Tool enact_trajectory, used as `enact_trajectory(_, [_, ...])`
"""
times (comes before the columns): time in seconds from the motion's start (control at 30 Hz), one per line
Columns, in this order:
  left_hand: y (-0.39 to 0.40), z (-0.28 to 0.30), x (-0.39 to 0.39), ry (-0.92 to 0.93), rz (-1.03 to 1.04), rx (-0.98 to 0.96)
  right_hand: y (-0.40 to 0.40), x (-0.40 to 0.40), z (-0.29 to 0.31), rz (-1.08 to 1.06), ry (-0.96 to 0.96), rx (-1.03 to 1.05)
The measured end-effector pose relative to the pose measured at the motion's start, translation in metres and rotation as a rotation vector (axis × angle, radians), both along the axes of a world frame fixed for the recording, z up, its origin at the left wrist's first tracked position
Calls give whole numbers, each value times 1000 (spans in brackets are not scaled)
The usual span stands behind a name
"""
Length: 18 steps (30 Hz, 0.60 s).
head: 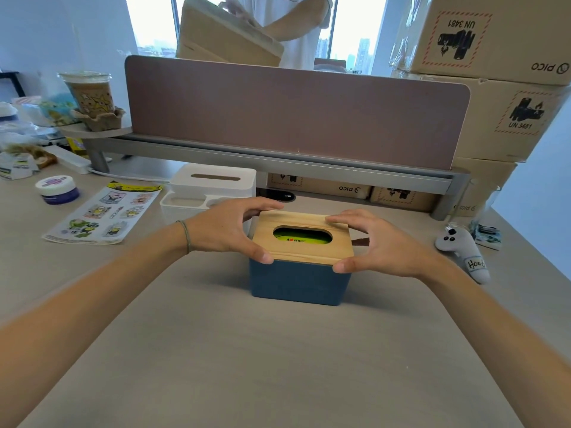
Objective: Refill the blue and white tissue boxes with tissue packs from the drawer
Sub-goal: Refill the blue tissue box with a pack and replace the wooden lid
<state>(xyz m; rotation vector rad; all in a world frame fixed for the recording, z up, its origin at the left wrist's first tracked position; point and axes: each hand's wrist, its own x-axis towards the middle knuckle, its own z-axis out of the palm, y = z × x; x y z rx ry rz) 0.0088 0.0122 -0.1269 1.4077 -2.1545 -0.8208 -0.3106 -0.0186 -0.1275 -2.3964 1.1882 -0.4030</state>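
Both hands on the wooden lid of the blue tissue box.

The left hand [234,227] and right hand [381,242] pinch opposite ends of the wooden lid [304,237], fingers curled over its edges, atop the blue tissue box [298,284] mid-desk [278,366]. A green tissue pack [301,237], probably unopened, shows through the slot. The white tissue box [213,180] stands just behind.

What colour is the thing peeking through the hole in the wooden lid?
Bright green tissue pack, seen in the head view.
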Motion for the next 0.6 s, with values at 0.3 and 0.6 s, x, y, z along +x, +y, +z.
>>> enact_trajectory(0.3, [9, 8, -5, -294, -6, -152, 4, 0, 5, 14, 88, -3])
enact_trajectory(0.6, [11, 20, -10, -495, 20, -213, 14, 8, 17, 37, 171, -46])
